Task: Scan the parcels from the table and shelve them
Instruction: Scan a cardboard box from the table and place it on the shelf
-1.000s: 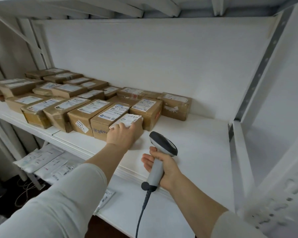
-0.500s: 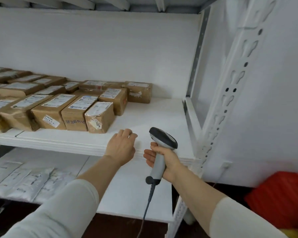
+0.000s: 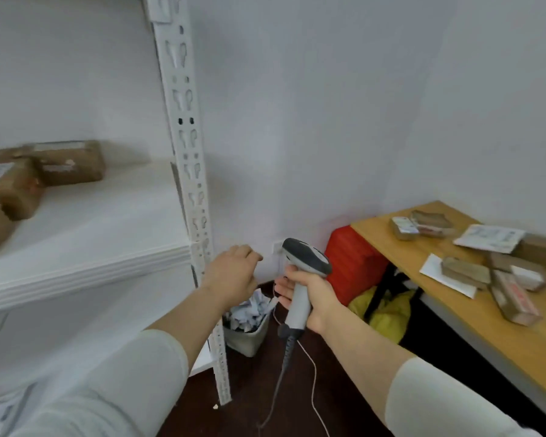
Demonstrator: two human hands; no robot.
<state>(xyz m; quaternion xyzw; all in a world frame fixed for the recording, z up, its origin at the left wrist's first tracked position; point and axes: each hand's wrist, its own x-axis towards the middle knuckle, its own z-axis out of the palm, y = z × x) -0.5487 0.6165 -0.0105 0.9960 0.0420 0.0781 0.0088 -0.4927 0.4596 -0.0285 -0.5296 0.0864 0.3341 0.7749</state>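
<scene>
While I am standing beside the white rack upright [image 3: 186, 137], my right hand [image 3: 312, 294] is gripping the barcode scanner [image 3: 306, 255]. My fingers are wrapping firmly round its pale grey handle, and its dark head is sitting above my fist, a little to the right of the upright. The scanner's dark cable [image 3: 278, 383] is hanging from the base of the handle toward the dark floor, right of the upright's foot.

My left hand [image 3: 234, 275] is hovering just to the right of the upright and near the scanner. Its fingers are curling loosely and holding nothing. Pale sleeves are covering both my upper arms, and my forearms are showing bare.

The parcels [image 3: 514, 298] are lying scattered on the wooden counter [image 3: 438, 326], well to the right of the upright. They are several brown boxes and a few flat white mailers, some overlapping. To the left of the upright, the white shelf [image 3: 92, 234] is carrying more brown boxes [image 3: 70, 162] toward its back and left side. They are showing too blurred for me to read any label.

A grey waste bin [image 3: 249, 335] full of crumpled paper is standing on the floor just right of the upright, partly behind my left wrist. Farther right, a red object [image 3: 353, 266] is sitting against the wall at the counter's near end, and a yellow bag [image 3: 388, 310] is lying below it, under the counter.
</scene>
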